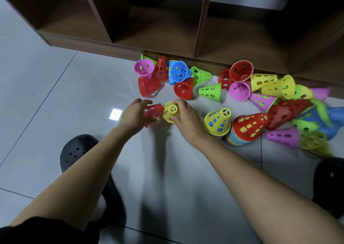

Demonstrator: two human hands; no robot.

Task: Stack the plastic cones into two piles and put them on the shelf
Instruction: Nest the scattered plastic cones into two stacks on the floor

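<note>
Cones in hand: I have a small red perforated plastic cone (151, 110) in the left hand (136, 113), lying on its side. A yellow perforated plastic cone (170, 111) is in the right hand (186, 119), its spoked narrow end turned up toward the camera. The two sit just beside each other, low over the floor.
Hands: both are curled round their cones, so neither is free.
Piles: two stacks stand on the floor just right of the right wrist. One is a short yellow-topped pile (217, 122). The other is a taller red-topped pile (249, 125) that leans away to the right.
Step in hand: I judge I am bringing this pair together, or to the piles, to nest them.
Doing it well: I would turn each cone wide mouth down and line its axis up with the tip below. Then I would lower it straight until the rims meet. A skewed push could catch in the holes. The leaning pile looks easiest to topple, so I would square it up with the free hand before adding more.
Loose cones: one cluster of mixed-colour cones (178, 72) lies ahead of the hands against the shelf base. A larger heap of cones (279, 87) spreads to the right.
Shelf: the dark brown wooden shelf (160, 37) with open compartments runs across the top, and neither pile is on it yet.
Surroundings: a glossy pale tiled floor (55, 95), and a black clog shoe (78, 150) near the left forearm.
</note>
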